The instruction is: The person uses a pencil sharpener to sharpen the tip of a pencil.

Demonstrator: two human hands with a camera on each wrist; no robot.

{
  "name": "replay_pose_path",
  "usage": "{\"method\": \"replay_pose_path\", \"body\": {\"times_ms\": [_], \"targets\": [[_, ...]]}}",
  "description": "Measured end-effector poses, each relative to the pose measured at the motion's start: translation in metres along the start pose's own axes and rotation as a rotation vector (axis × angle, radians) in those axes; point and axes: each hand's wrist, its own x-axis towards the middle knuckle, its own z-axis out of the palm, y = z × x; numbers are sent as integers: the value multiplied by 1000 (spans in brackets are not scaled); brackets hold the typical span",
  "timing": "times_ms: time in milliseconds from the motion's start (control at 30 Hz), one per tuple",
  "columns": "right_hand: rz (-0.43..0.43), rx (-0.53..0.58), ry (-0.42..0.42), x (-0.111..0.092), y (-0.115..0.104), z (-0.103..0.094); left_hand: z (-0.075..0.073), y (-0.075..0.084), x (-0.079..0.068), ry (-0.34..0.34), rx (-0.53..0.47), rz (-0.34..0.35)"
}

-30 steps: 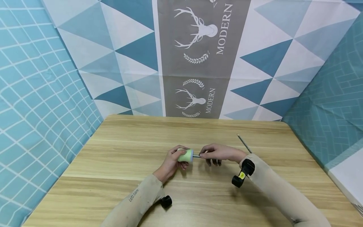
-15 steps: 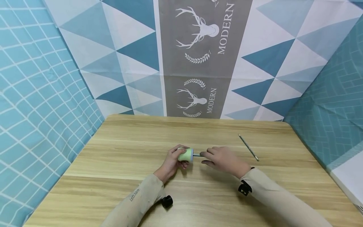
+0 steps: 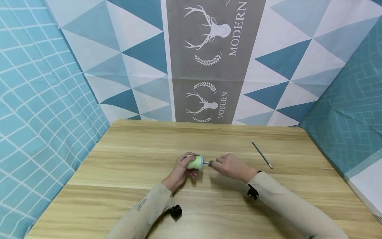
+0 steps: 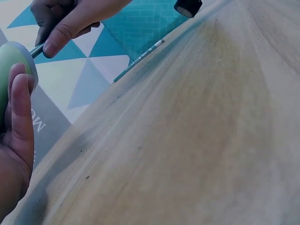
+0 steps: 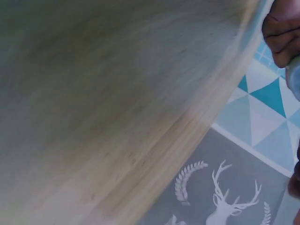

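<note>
My left hand [image 3: 181, 166] holds a light green pencil sharpener [image 3: 195, 162] with a pale lavender end, its thumb on top and fingers underneath. From that end, facing right, a short length of dark pencil [image 3: 206, 163] sticks out. My right hand [image 3: 231, 166] pinches the pencil's outer end between thumb and fingers, just above the table. In the left wrist view the pencil [image 4: 36, 50] enters the lavender face of the sharpener [image 4: 13, 56]; its tip is hidden inside. At the right wrist view's edge, only part of the sharpener [image 5: 295, 78] and of each hand shows.
A second pencil [image 3: 262, 154] lies slanted on the wooden table [image 3: 143, 142], beyond and right of my right hand. Patterned cloth [image 3: 203, 66] hangs behind the table. A white surface [image 3: 365, 189] borders its right side.
My right hand has turned over and shifted its fingers on the pencil, its wrist rolling. The second pencil, partly covered by the arm before, is now in full view. The left hand stays put.
</note>
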Motion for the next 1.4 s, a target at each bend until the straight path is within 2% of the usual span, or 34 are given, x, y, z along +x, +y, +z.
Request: {"method": "replay_pose_path", "body": {"times_ms": [200, 433, 567, 733, 933, 1100, 1267, 1400], "targets": [[291, 533, -109, 5, 1, -4, 0, 1, -1, -3, -3, -13], [726, 1001, -252, 11, 4, -11, 0, -1, -1, -8, -3, -9], [868, 1219, -318, 11, 9, -13, 0, -3, -1, -10, -1, -2], [980, 1429, -397, 7, 17, -11, 1, -3, -1, -17, 1, 4], [1075, 1594, -471, 4, 24, -6, 1, -2, -1, -39, 3, 21], [1095, 1636, -506, 5, 25, -5, 1, -2, -1, -49, -2, 22], [1064, 1544, -525, 6, 25, -8, 2, -1, -2, -46, 12, 33], [1008, 1358, -552, 7, 25, -16, 2, 0, -2, -46, 17, 39]]}}
